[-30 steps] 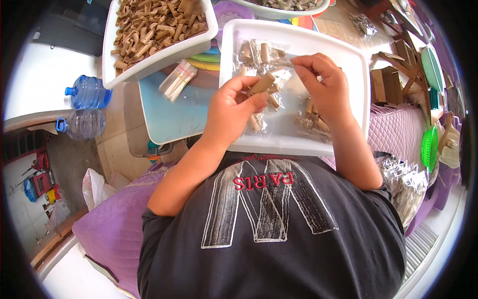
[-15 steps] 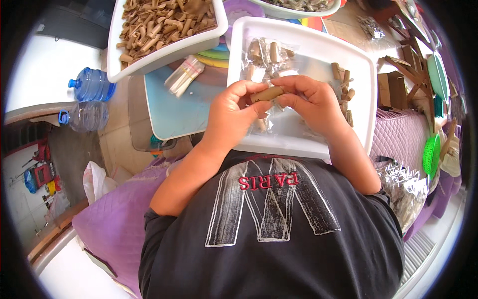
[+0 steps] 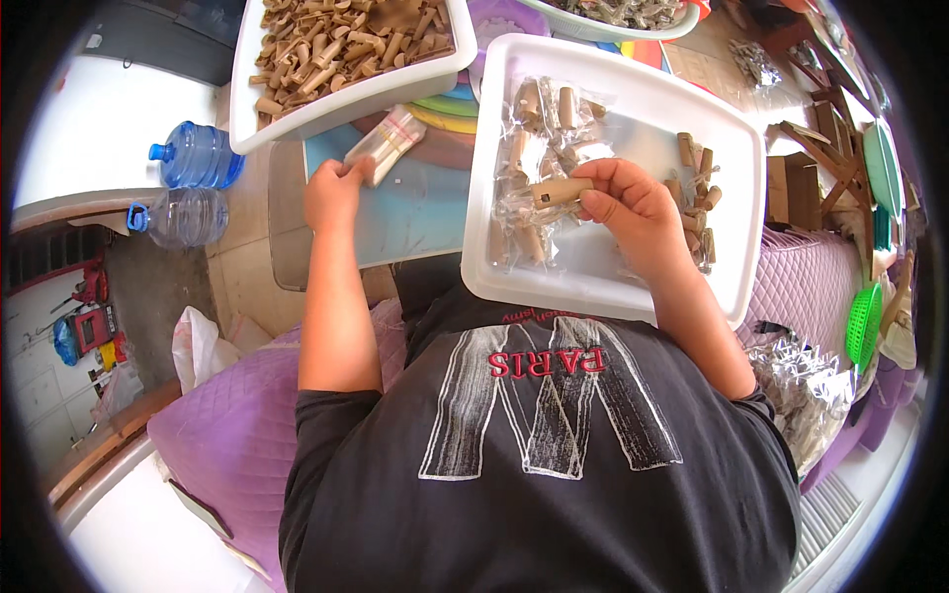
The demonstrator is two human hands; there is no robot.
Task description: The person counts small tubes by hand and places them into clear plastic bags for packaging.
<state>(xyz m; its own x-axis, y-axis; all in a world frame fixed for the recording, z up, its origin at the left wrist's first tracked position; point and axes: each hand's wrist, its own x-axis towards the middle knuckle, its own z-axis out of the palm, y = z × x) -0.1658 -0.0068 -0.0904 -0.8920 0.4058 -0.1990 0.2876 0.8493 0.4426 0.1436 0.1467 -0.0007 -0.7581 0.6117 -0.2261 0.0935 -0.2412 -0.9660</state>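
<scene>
In my right hand (image 3: pixel 638 212), thumb and fingers pinch one end of a brown tube-shaped piece (image 3: pixel 559 193) with a small dark square hole near its other end. It is held above a white tray (image 3: pixel 618 296). Clear-wrapped brown pieces (image 3: pixel 529 242) lie on the tray's left side, and more brown pieces (image 3: pixel 697 178) on its right. My left hand (image 3: pixel 334 193) is at the near end of a clear packet of thin white sticks (image 3: pixel 393 143) on a light-blue board (image 3: pixel 425 217). Its fingers are closed at the packet's end; what they grip is hidden.
A white bin (image 3: pixel 356 94) full of loose brown pieces stands at the far left. Two large water bottles (image 3: pixel 198 158) are beyond the board's left edge. A bowl (image 3: pixel 633 28) of wrapped pieces is at the back. On the right are a green basket (image 3: pixel 863 326) and silvery packaging (image 3: pixel 806 385).
My left hand has let go of the brown piece and moved left to the packet of white sticks. The right hand keeps the piece over the tray. The whole view has shifted slightly.
</scene>
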